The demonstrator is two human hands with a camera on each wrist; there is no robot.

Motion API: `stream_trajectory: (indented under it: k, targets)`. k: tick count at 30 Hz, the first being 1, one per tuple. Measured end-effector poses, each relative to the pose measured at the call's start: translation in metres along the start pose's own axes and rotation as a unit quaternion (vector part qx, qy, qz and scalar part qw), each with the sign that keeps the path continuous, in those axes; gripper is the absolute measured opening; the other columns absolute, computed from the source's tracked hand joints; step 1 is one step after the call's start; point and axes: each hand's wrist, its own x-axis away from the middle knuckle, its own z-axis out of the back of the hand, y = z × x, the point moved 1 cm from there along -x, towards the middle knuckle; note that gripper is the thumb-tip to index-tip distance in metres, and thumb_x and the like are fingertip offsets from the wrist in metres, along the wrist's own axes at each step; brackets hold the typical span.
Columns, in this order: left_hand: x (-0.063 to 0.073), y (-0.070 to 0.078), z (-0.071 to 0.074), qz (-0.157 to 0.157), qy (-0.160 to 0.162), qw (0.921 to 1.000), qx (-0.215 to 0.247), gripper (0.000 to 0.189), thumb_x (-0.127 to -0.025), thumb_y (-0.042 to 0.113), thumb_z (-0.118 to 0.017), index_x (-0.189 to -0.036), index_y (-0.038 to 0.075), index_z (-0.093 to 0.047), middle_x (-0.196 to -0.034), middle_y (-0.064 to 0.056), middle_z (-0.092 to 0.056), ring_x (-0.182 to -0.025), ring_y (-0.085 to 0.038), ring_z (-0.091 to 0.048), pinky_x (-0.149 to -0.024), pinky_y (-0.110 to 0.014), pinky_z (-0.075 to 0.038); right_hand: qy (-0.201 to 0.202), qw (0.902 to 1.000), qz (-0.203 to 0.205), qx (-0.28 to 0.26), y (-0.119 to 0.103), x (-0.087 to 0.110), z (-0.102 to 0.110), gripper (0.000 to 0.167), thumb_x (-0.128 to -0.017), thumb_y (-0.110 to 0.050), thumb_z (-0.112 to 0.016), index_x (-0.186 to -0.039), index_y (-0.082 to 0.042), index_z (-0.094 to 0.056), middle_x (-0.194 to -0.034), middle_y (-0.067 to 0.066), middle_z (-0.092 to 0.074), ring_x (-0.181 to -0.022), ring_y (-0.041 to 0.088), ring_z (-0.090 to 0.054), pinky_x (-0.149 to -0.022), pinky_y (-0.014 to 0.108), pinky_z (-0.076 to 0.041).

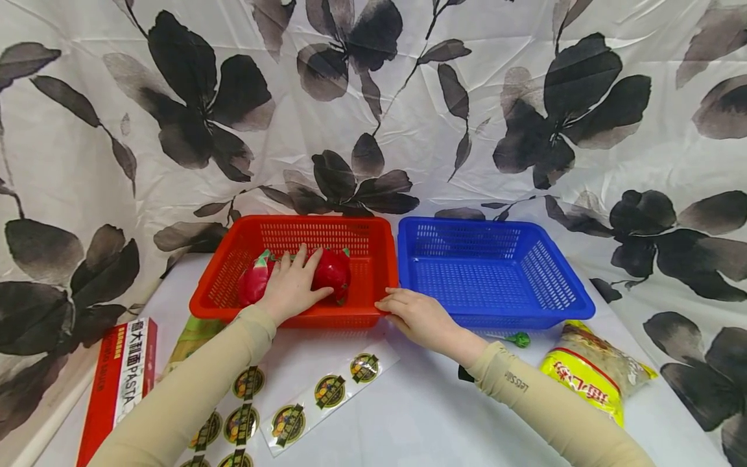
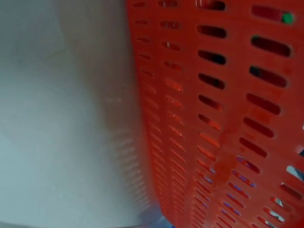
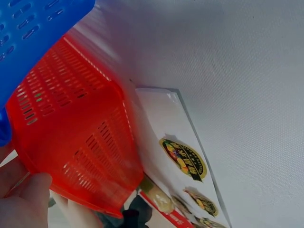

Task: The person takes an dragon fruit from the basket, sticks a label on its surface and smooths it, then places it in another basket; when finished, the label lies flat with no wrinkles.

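Inside the red plastic basket [image 1: 356, 311] lie red dragon fruits with green tips, one at the left [image 1: 251, 284] and one at the right [image 1: 334, 271]. My left hand [image 1: 292, 285] rests over them with its fingers spread and fairly straight, hiding the part between the two. At the basket's front right corner, my right hand [image 1: 423, 321] grips the rim, fingertips on top; the right wrist view shows the thumb [image 3: 35, 194] against the outer wall. The left wrist view shows mainly the slotted basket wall [image 2: 213, 133].
A blue basket [image 1: 496, 320] stands close beside the red one. To the right lies a yellow pasta bag [image 1: 589, 376] near a small green item [image 1: 518, 339]. At the left are a red-and-white pasta box [image 1: 119, 373], a green packet [image 1: 195, 337] and sheets of round stickers [image 1: 329, 392].
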Motion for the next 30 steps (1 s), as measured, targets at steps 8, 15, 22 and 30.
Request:
stream_trajectory:
  k: [8,15,22,30]
  targets:
    - [-0.008,0.003,-0.003,-0.006,-0.037,0.9993,0.007,0.082,-0.098,0.035,-0.073,-0.165,0.005,-0.034,-0.169,-0.038,-0.024,-0.149,-0.069,-0.030,-0.122,-0.072,-0.034,0.012,0.9999,0.001,-0.002,0.001,0.000,0.000,0.025,-0.092,-0.007,-0.080,-0.117,-0.005,-0.079,-0.117,0.009,-0.081,-0.123,0.029,-0.073,-0.102,0.041,-0.060]
    - [-0.014,0.003,-0.007,0.001,-0.057,0.9975,0.042,0.087,-0.095,0.031,-0.077,-0.166,0.010,-0.032,-0.171,-0.037,-0.017,-0.151,-0.069,-0.024,-0.123,-0.073,-0.031,0.015,0.9998,0.009,-0.009,0.001,0.000,-0.002,0.024,-0.092,-0.006,-0.080,-0.116,-0.005,-0.079,-0.116,0.009,-0.081,-0.123,0.030,-0.073,-0.101,0.042,-0.061]
    - [-0.021,0.002,-0.013,0.002,-0.051,0.9977,0.045,0.096,-0.091,0.030,-0.082,-0.167,0.009,-0.028,-0.171,-0.038,-0.013,-0.150,-0.071,-0.021,-0.122,-0.078,-0.027,0.015,0.9998,0.011,-0.002,0.001,0.001,-0.001,0.025,-0.092,-0.006,-0.080,-0.116,-0.005,-0.079,-0.117,0.008,-0.081,-0.123,0.029,-0.073,-0.101,0.040,-0.061]
    - [-0.024,0.004,-0.014,0.001,-0.054,0.9982,0.027,0.098,-0.088,0.032,-0.085,-0.166,0.007,-0.030,-0.171,-0.037,-0.015,-0.150,-0.071,-0.023,-0.121,-0.078,-0.028,0.015,0.9999,0.007,0.003,0.001,0.001,-0.001,0.025,-0.091,-0.006,-0.081,-0.116,-0.006,-0.079,-0.117,0.008,-0.081,-0.122,0.028,-0.074,-0.101,0.040,-0.061]
